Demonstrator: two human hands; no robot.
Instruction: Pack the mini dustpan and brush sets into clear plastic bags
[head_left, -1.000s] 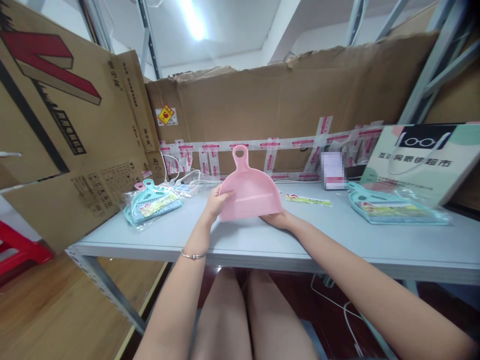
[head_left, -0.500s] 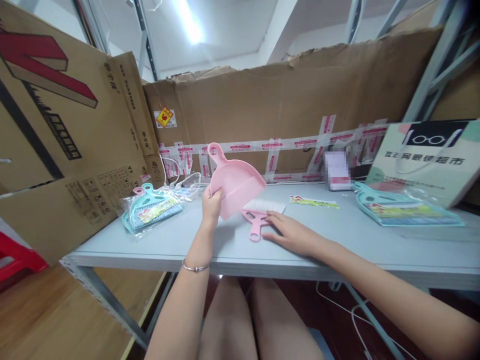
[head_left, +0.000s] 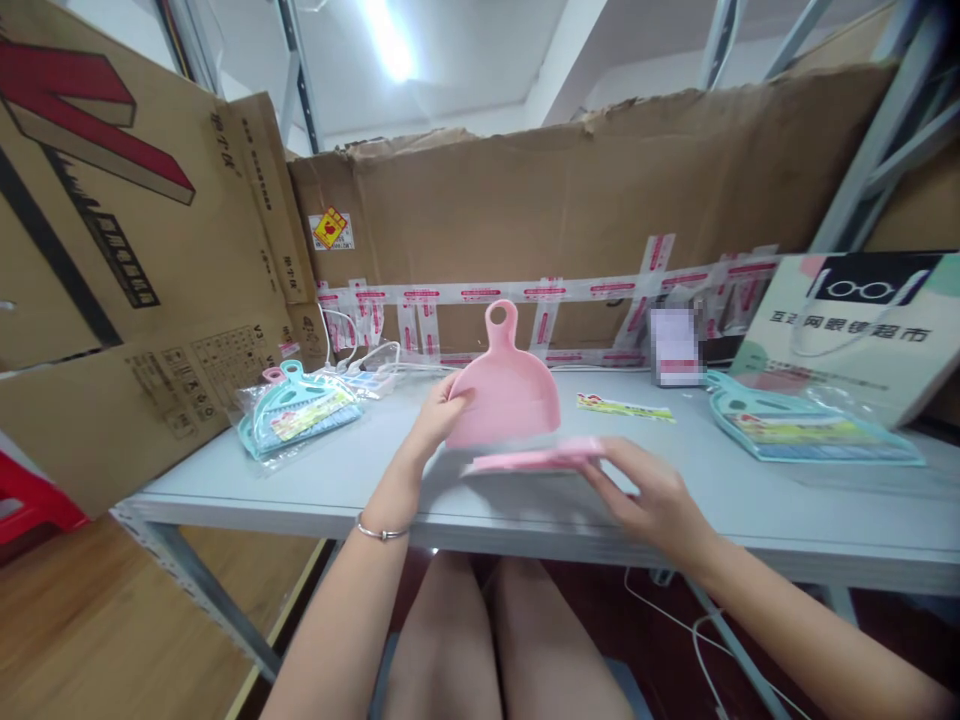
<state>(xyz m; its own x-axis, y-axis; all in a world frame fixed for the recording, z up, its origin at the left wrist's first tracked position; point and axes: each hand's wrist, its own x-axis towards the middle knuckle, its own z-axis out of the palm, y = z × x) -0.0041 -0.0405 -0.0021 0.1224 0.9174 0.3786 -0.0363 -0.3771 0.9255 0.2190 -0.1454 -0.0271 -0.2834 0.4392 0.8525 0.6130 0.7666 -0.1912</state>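
Observation:
A pink dustpan (head_left: 510, 385) is held up over the table, its ringed handle pointing upward and its wide edge downward. My left hand (head_left: 442, 410) grips its left side, thumb on the pan's inner face. Just below and in front of it, a pink hand brush (head_left: 536, 457) lies edge-on in the air, blurred by motion. My right hand (head_left: 637, 490) pinches the brush at its right end. The bristles hardly show at this angle. Whether brush and dustpan touch, I cannot tell.
On the grey table (head_left: 300, 500), a bagged teal dustpan set (head_left: 300, 415) lies left and another teal set (head_left: 814, 425) right. A printed label strip (head_left: 626, 407), a phone (head_left: 676, 345) and a paper bag (head_left: 847, 330) stand or lie further back. Cardboard (head_left: 585, 200) walls the rear.
My right hand has picked the brush up off the table and turned it edge-on. My left hand has turned the dustpan upright and shifted it slightly right.

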